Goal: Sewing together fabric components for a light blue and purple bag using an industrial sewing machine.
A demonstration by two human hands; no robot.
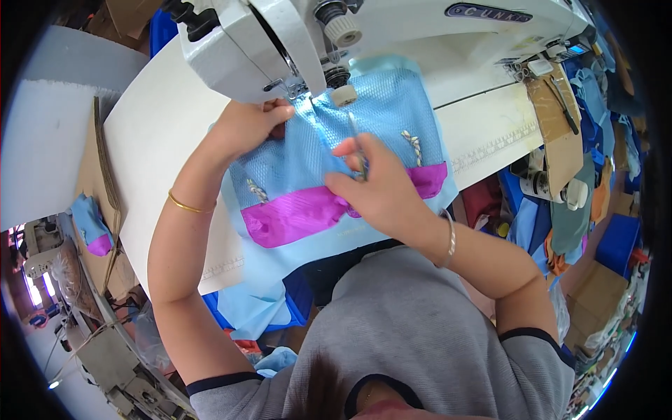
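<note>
A light-blue mesh bag piece [378,105] with a magenta band [294,217] lies under the needle area of a white sewing machine [420,42]. Two short twisted cords [413,147] stick out above the band. Beside the presser foot [297,89], my left hand [255,126] has its fingers closed on the mesh edge at the left. My right hand [378,182] is over the middle of the piece, closed round a slim, pointed metal tool [353,126]; tweezers or snips, I cannot tell which. Its tip points toward the machine, and the fingers are slightly blurred.
Light-blue fabric [255,308] hangs over a blue bin below the table's front edge. Right of the machine, a cardboard piece [560,133] bears a dark-handled tool [563,105]. A blue and magenta pouch [91,220] sits at far left. Piled coloured cloth [591,105] lies far right.
</note>
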